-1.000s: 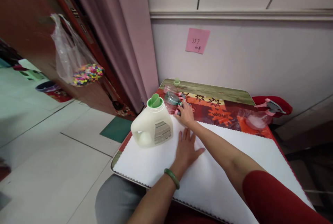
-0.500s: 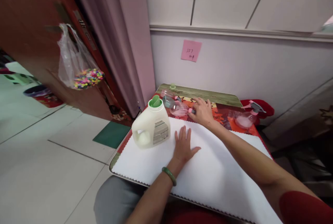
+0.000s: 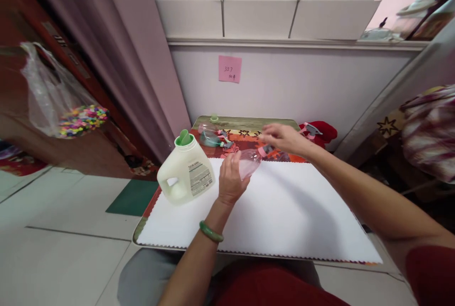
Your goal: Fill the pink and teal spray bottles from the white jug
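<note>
Pink bottle (image 3: pixel 250 162), axis slanted, head (image 3: pixel 267 149) rightward, left grip (image 3: pixel 231 178) clasping it, right grip (image 3: pixel 283 139) unclear

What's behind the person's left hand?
A see-through, pinkish spray bottle sticks out past the left hand; its bottom end can't be seen, covered by the hand and fingers.

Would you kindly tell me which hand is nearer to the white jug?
Left. The left hand is just to the right of the white jug, around the pink spray bottle; the right hand is farther right, by that bottle's trigger head.
</note>
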Demonstrator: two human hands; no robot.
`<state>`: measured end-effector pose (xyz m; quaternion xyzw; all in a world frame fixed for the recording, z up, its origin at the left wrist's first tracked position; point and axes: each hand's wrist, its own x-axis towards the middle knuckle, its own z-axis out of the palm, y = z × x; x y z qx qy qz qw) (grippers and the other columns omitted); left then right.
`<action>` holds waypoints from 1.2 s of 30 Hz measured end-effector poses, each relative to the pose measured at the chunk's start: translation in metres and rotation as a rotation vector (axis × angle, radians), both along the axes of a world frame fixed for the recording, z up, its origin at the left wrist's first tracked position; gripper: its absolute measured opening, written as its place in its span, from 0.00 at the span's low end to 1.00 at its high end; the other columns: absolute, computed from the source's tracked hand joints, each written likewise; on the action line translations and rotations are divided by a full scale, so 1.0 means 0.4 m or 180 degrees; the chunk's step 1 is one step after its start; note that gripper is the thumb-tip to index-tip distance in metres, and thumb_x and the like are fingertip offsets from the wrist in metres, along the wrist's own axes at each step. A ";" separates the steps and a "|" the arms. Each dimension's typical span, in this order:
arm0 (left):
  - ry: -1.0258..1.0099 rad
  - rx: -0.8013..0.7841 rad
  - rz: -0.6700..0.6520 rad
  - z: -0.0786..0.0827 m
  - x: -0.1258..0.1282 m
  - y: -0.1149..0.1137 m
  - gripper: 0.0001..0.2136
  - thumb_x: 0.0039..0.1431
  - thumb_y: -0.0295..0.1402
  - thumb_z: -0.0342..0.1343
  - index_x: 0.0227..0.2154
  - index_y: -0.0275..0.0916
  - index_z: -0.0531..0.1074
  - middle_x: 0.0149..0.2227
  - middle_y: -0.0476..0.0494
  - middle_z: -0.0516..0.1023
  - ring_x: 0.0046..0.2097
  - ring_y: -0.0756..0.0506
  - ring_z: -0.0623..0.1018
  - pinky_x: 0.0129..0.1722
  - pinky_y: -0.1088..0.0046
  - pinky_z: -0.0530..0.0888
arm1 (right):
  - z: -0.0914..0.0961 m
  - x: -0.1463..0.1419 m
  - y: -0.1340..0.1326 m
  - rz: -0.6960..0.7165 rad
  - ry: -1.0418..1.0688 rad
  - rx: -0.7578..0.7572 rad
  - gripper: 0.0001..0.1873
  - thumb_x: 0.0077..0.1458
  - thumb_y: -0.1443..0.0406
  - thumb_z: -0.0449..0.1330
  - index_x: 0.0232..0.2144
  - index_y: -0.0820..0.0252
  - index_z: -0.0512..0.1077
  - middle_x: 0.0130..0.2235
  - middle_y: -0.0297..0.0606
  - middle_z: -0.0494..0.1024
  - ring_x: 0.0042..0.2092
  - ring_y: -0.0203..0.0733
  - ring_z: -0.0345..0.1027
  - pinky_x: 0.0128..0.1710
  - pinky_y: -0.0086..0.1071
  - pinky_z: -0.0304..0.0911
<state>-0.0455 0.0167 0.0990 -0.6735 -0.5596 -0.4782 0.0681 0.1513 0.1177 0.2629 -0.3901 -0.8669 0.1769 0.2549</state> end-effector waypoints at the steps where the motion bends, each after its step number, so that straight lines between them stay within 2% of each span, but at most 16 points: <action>1: -0.0289 -0.0042 0.0052 0.008 0.008 -0.005 0.44 0.49 0.34 0.69 0.67 0.40 0.54 0.62 0.28 0.69 0.61 0.31 0.72 0.59 0.51 0.70 | -0.011 0.017 -0.010 -0.0252 0.0730 0.0209 0.15 0.59 0.53 0.59 0.37 0.54 0.80 0.48 0.40 0.82 0.51 0.47 0.75 0.50 0.38 0.67; 3: -0.0929 -0.0232 0.0121 0.018 0.026 -0.018 0.48 0.45 0.37 0.72 0.66 0.42 0.52 0.60 0.30 0.69 0.52 0.35 0.77 0.51 0.54 0.76 | -0.051 0.046 -0.034 -0.0843 0.2216 0.0320 0.15 0.61 0.54 0.57 0.42 0.54 0.77 0.46 0.40 0.82 0.50 0.46 0.76 0.52 0.41 0.67; 5: -0.1415 -0.0453 0.0114 0.022 0.041 -0.028 0.49 0.41 0.40 0.74 0.64 0.43 0.53 0.59 0.31 0.69 0.46 0.39 0.78 0.44 0.59 0.78 | -0.105 0.061 -0.067 -0.1232 0.3177 -0.0292 0.13 0.57 0.55 0.61 0.41 0.54 0.74 0.39 0.38 0.83 0.42 0.45 0.77 0.47 0.42 0.69; 8: -0.1475 -0.0612 -0.0033 0.022 0.050 -0.037 0.48 0.41 0.43 0.74 0.62 0.44 0.53 0.58 0.32 0.70 0.48 0.39 0.78 0.42 0.61 0.79 | -0.179 0.041 -0.124 -0.0847 0.2939 -0.2085 0.22 0.44 0.57 0.72 0.42 0.55 0.74 0.41 0.41 0.83 0.44 0.48 0.78 0.47 0.43 0.68; 10: -0.1084 -0.0527 -0.0080 0.018 0.050 -0.039 0.48 0.42 0.44 0.74 0.63 0.43 0.53 0.57 0.31 0.70 0.52 0.37 0.77 0.46 0.58 0.78 | -0.205 0.003 -0.154 -0.0531 0.2919 -0.2551 0.26 0.41 0.57 0.74 0.43 0.56 0.75 0.44 0.41 0.83 0.48 0.48 0.76 0.50 0.41 0.66; 13: -0.0092 -0.0121 0.0046 0.010 0.051 -0.043 0.43 0.50 0.44 0.70 0.63 0.39 0.54 0.58 0.26 0.71 0.60 0.31 0.73 0.54 0.52 0.73 | -0.214 -0.065 -0.168 -0.0516 0.3395 -0.2510 0.27 0.40 0.54 0.76 0.42 0.56 0.76 0.41 0.38 0.83 0.45 0.44 0.75 0.48 0.38 0.66; 16: 0.0723 0.0283 0.0325 0.009 0.057 -0.049 0.33 0.58 0.42 0.63 0.62 0.37 0.58 0.61 0.19 0.69 0.63 0.28 0.70 0.59 0.45 0.66 | -0.212 -0.119 -0.155 -0.1089 0.3885 -0.2183 0.25 0.40 0.49 0.75 0.36 0.56 0.76 0.34 0.35 0.81 0.38 0.42 0.74 0.42 0.36 0.67; 18: 0.0820 0.0347 0.0421 0.019 0.062 -0.056 0.29 0.60 0.40 0.62 0.61 0.36 0.61 0.62 0.19 0.69 0.64 0.28 0.69 0.60 0.43 0.63 | -0.211 -0.136 -0.144 -0.1332 0.4069 -0.2066 0.23 0.43 0.46 0.72 0.28 0.55 0.73 0.31 0.34 0.80 0.36 0.43 0.74 0.39 0.37 0.67; 20: 0.0484 0.0175 0.0282 0.039 0.065 -0.063 0.29 0.58 0.40 0.63 0.59 0.36 0.63 0.61 0.19 0.69 0.64 0.28 0.69 0.61 0.44 0.63 | -0.206 -0.133 -0.136 -0.1305 0.4125 -0.2094 0.24 0.46 0.43 0.69 0.23 0.53 0.68 0.27 0.34 0.78 0.34 0.44 0.74 0.38 0.39 0.68; 22: -0.0274 -0.0335 -0.0196 0.066 0.064 -0.070 0.36 0.50 0.45 0.68 0.59 0.38 0.63 0.60 0.23 0.72 0.61 0.28 0.72 0.58 0.46 0.67 | -0.191 -0.114 -0.132 -0.1025 0.4023 -0.2182 0.25 0.47 0.42 0.68 0.21 0.52 0.65 0.25 0.33 0.77 0.35 0.45 0.75 0.39 0.39 0.69; 25: -0.2037 -0.1661 -0.1566 0.103 0.059 -0.079 0.44 0.39 0.53 0.72 0.58 0.42 0.64 0.52 0.31 0.78 0.49 0.32 0.80 0.47 0.53 0.75 | -0.152 -0.071 -0.136 -0.0259 0.3590 -0.2537 0.27 0.48 0.44 0.69 0.19 0.53 0.62 0.26 0.34 0.79 0.37 0.45 0.76 0.42 0.39 0.70; 28: -0.3723 -0.2990 -0.3049 0.118 0.058 -0.079 0.45 0.44 0.72 0.52 0.54 0.39 0.69 0.41 0.32 0.82 0.33 0.36 0.81 0.32 0.57 0.76 | -0.112 -0.041 -0.143 0.0494 0.3274 -0.2951 0.30 0.49 0.42 0.67 0.18 0.54 0.59 0.32 0.37 0.83 0.39 0.46 0.77 0.46 0.41 0.69; 30: -0.4308 -0.3554 -0.3500 0.118 0.062 -0.075 0.51 0.44 0.77 0.37 0.53 0.35 0.71 0.37 0.30 0.82 0.28 0.36 0.80 0.27 0.57 0.75 | -0.097 -0.037 -0.143 0.0650 0.3307 -0.3011 0.33 0.49 0.40 0.65 0.17 0.55 0.56 0.35 0.39 0.84 0.40 0.47 0.77 0.48 0.43 0.69; 31: -0.4451 -0.3670 -0.3456 0.117 0.065 -0.072 0.52 0.44 0.77 0.34 0.52 0.35 0.71 0.38 0.29 0.82 0.29 0.35 0.80 0.28 0.56 0.75 | -0.094 -0.038 -0.141 0.0614 0.3357 -0.2986 0.34 0.49 0.39 0.65 0.17 0.55 0.55 0.36 0.39 0.84 0.41 0.47 0.77 0.48 0.43 0.69; 33: -0.4554 -0.3321 -0.2792 0.115 0.068 -0.066 0.48 0.49 0.75 0.34 0.51 0.36 0.71 0.43 0.28 0.82 0.38 0.32 0.82 0.36 0.52 0.77 | -0.099 -0.046 -0.134 0.0343 0.3467 -0.2838 0.34 0.49 0.38 0.64 0.17 0.55 0.55 0.35 0.39 0.84 0.41 0.47 0.78 0.48 0.42 0.69; 36: -0.3695 -0.1830 -0.1272 0.116 0.069 -0.065 0.38 0.56 0.69 0.41 0.49 0.40 0.71 0.51 0.32 0.79 0.51 0.34 0.79 0.51 0.51 0.74 | -0.121 -0.064 -0.124 -0.0360 0.3499 -0.2369 0.30 0.46 0.39 0.67 0.19 0.54 0.61 0.31 0.38 0.83 0.40 0.47 0.77 0.46 0.41 0.69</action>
